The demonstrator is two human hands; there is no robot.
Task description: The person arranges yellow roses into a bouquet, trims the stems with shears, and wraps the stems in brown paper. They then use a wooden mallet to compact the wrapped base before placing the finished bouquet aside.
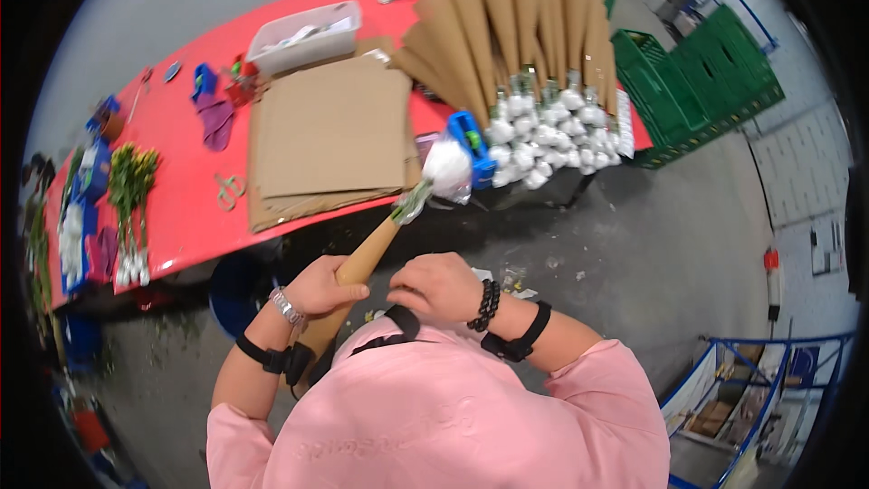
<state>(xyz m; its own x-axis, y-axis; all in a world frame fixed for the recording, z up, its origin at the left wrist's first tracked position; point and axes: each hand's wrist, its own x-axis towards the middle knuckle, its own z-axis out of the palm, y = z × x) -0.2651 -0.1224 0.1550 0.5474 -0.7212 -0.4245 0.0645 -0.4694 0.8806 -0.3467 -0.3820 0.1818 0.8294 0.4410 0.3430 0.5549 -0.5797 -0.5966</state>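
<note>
The left hand (328,287) wraps around one brown paper cone (369,252), its white-bundled end by the worktop's (195,217) near edge; the right hand (441,287) curls loosely, contents unclear. One pair of scissors (229,192) lies near that edge; lettering marks one pink shirt (444,398).

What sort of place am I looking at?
Probably a flower-packing workroom: it has loose yellow flowers, massed brown paper cones with white-wrapped stem ends, and green crates.
</note>
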